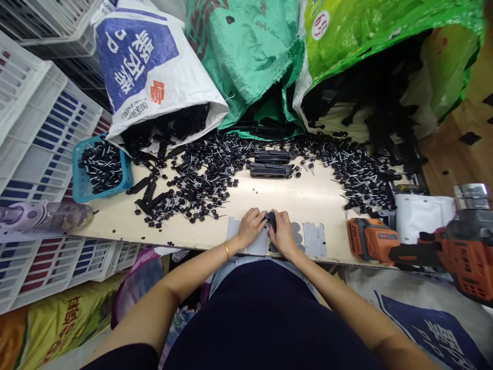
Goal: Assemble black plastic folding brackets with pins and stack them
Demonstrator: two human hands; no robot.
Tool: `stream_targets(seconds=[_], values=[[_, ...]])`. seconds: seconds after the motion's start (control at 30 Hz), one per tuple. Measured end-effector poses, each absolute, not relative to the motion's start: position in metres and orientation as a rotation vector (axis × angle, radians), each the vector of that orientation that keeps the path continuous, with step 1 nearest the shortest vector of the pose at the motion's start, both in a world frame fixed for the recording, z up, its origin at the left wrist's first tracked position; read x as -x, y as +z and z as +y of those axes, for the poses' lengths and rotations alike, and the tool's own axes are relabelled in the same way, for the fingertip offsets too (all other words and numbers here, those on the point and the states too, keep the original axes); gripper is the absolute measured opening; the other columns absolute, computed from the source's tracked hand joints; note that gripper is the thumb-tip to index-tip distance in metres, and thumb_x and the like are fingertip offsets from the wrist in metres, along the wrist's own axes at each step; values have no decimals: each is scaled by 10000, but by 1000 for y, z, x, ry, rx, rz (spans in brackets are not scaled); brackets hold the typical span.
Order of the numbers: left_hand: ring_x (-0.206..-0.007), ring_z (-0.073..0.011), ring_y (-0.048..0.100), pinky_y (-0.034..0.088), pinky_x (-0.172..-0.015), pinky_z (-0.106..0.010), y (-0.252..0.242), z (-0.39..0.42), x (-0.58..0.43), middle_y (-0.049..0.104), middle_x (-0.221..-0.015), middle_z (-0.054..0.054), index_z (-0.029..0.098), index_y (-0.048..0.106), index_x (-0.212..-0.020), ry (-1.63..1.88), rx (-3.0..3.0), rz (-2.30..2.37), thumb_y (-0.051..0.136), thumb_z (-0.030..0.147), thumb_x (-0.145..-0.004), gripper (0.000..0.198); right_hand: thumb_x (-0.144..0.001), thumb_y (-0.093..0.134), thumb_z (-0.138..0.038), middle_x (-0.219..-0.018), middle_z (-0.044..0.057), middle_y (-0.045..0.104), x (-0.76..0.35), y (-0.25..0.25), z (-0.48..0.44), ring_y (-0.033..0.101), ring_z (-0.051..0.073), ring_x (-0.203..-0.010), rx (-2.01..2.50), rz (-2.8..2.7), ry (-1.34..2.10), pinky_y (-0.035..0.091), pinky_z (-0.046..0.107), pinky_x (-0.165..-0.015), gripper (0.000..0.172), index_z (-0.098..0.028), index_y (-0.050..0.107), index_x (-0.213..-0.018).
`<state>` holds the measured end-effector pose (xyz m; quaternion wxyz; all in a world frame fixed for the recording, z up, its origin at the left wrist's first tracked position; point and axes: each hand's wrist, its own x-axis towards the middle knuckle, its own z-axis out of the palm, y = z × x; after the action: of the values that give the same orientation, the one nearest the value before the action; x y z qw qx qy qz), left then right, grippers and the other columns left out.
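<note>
Close to the table's front edge, my left hand [251, 226] and my right hand [284, 237] meet over a small black plastic part [272, 220]. My right hand is closed round this part, which points away from me. The fingertips of my left hand are pinched at its left side, on a small black piece whose shape is mostly hidden. Under the hands lie grey patches [315, 239] stuck on the tabletop. Beyond them, long black plastic parts [270, 170] lie stacked in two groups.
Heaps of black-headed metal pins [204, 174] spread left and right [360, 172]. A blue basket [128, 172] holds more. White [181, 56], teal [246, 56] and green [370, 25] sacks open toward the table. An orange cordless drill [462, 257] lies right; a clear bottle [69, 216] lies left.
</note>
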<state>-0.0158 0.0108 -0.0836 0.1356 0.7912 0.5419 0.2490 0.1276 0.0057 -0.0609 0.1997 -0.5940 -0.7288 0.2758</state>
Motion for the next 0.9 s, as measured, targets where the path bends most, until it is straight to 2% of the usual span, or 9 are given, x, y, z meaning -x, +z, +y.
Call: stream_targets(seconds=[0.1,0.27,0.4,0.53,0.63,0.73,0.83,0.9], values=[[-794,-195,485,453,-698,-316,-83,14,8,505,-806,-49,115,561,-1115,736,-2221,1647,406,209,-936,255,-773,450,-144,-1007,119,460,-127,-59,5,526,261,-932,1665,-2043,786,519,414,-768,508,-148,432,-1281],[-742,-167,481,450,-682,-281,-81,27,18,491,-765,-18,155,600,-1067,672,-2333,1273,473,253,-920,217,-754,452,-106,-1004,109,461,-127,-57,4,519,256,-946,1645,-2035,794,522,410,-777,566,-176,399,-1314],[-729,-170,468,441,-666,-291,-81,19,12,477,-744,-21,120,593,-1107,860,-2151,1538,431,247,-934,269,-763,453,-106,-1001,109,471,-127,-59,4,523,260,-941,1649,-2034,811,522,410,-762,576,-184,390,-1330],[-714,-163,469,438,-662,-285,-77,12,3,472,-718,-8,140,608,-1106,867,-2084,1510,466,239,-917,257,-778,442,-111,-1011,118,482,-125,-59,0,524,267,-957,1674,-2017,829,519,422,-775,564,-178,394,-1336],[-725,-159,487,437,-665,-275,-72,16,9,495,-728,-9,153,615,-1115,832,-2057,1485,488,208,-898,257,-783,479,-159,-1033,123,494,-127,-53,1,536,261,-954,1672,-2003,902,524,410,-769,550,-171,407,-1328],[-743,-163,512,437,-696,-291,-70,25,25,527,-753,-14,167,629,-1108,823,-2021,1606,502,184,-879,263,-794,538,-261,-1015,98,524,-141,-43,26,566,219,-862,1591,-1954,1045,531,366,-717,505,-199,454,-1288],[-728,-163,518,440,-697,-298,-77,36,41,518,-755,-12,177,638,-1105,888,-1921,1828,504,192,-873,269,-822,511,-316,-980,94,549,-178,-31,94,561,205,-812,1669,-1763,834,519,370,-717,407,-185,517,-1208],[-725,-161,521,444,-711,-301,-82,41,46,512,-752,-9,180,639,-1107,913,-1903,1878,507,204,-874,269,-803,515,-313,-1043,122,553,-210,-23,160,553,230,-880,1774,-1620,552,500,405,-786,389,-158,544,-1159]])
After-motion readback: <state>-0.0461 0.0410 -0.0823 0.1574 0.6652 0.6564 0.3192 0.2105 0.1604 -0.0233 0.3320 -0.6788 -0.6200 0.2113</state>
